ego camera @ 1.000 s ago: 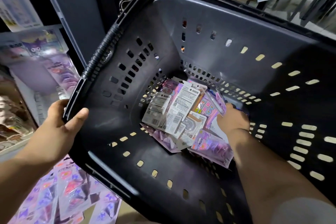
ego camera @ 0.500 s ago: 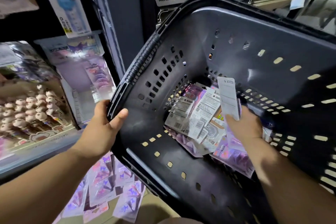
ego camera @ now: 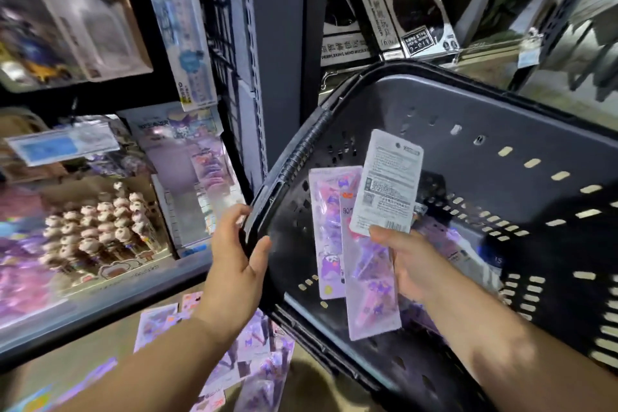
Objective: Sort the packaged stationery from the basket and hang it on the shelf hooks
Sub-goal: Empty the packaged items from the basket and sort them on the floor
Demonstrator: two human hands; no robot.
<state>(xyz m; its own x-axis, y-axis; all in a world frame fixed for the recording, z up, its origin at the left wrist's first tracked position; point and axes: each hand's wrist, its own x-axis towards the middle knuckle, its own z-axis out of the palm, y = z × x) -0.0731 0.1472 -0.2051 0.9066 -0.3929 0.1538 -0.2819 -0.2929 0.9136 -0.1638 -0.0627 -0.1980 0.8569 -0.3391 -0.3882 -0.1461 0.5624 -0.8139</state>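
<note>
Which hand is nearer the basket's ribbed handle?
Left. The left hand grips the basket rim just below the ribbed handle; the right hand holds packets over the basket's inside, farther off.

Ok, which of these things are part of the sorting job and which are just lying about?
Job: dark grey plastic basket; white card-backed packet; two long purple clear-wrapped packets.
Lying about: pink character-topped pens; black-and-white puzzle boxes; purple packets below the basket.

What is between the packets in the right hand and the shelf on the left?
The right hand holds the packets over the basket opening. The basket's left rim, gripped by the left hand, lies between them and the shelf; lifted over it, nothing else visible blocks them. Which hook is meant cannot be told.
</note>
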